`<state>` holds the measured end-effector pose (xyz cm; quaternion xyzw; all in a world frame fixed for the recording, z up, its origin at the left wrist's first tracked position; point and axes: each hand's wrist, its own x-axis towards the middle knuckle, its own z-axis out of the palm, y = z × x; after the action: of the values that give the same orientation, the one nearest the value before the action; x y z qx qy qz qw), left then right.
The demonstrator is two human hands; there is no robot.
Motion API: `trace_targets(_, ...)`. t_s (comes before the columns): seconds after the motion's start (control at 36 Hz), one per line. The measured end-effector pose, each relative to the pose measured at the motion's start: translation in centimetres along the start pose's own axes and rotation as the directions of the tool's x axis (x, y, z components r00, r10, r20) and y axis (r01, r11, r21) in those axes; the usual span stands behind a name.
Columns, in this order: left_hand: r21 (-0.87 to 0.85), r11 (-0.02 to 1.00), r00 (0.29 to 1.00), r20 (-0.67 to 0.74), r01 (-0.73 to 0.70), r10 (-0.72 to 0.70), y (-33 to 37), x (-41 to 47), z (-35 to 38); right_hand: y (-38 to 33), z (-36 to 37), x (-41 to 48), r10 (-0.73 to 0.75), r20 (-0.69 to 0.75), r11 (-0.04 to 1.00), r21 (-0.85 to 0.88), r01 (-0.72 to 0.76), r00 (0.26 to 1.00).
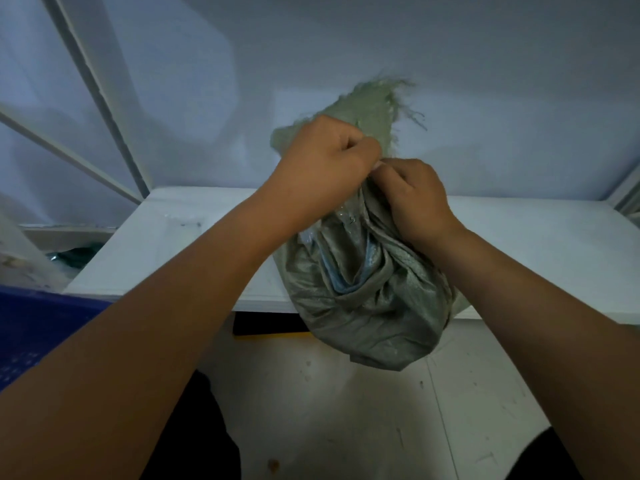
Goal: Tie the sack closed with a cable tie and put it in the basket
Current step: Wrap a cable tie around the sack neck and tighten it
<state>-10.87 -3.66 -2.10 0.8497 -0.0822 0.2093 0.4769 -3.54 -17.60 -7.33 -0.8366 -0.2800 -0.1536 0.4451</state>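
A grey-green woven sack [367, 299] stands on the front edge of a white table [166, 244], its bulging bottom hanging over the edge. Its frayed mouth [374, 102] sticks up behind my hands. My left hand [322, 161] is closed around the gathered neck of the sack. My right hand [412, 195] is closed just right of it, fingertips pinched at the neck where the two hands meet. A thin pale sliver shows between the fingertips; I cannot tell whether it is the cable tie. Clear plastic shows inside the sack's folds.
A blue perforated basket [31, 327] sits at the lower left, below table height. White frame bars [104, 98] rise at the left. A pale wall stands behind the table. Dark items lie in the gap left of the table. The floor below is white and scuffed.
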Motion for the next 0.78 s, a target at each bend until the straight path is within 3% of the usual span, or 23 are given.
trace_targets(0.11,0.017,0.997,0.997,0.029,0.073,-0.074,-1.3,0.6,-0.7,-0.8,0.1,-0.2,0.126,0.187,0.971,0.177,-0.160,0.974)
trace_targets(0.25,0.047,0.984,0.979,0.106,0.171,-0.175,-2.0,0.8,-1.8,-0.7,-0.3,-0.2,0.198,0.165,0.911,0.334,-0.243,0.966)
trace_targets(0.39,0.089,0.924,0.878,0.291,0.371,-0.380,-2.7,0.6,-1.8,0.2,-0.4,0.4,0.101,0.123,0.956,0.263,-0.130,0.987)
trace_targets(0.56,-0.140,0.796,0.766,0.411,0.588,-0.494,-3.4,0.5,-0.9,0.8,-0.2,0.2,-0.085,0.036,0.989,0.127,0.080,0.996)
trace_targets(0.64,-0.167,0.815,0.799,0.382,0.554,-0.465,-3.3,0.5,-0.6,0.7,-0.3,0.4,-0.095,0.014,0.985,0.143,0.092,0.995)
trace_targets(0.78,-0.250,0.882,0.916,0.155,0.400,-0.371,-3.1,0.4,0.1,0.0,-0.3,0.2,-0.090,-0.018,0.996,0.008,0.090,0.996)
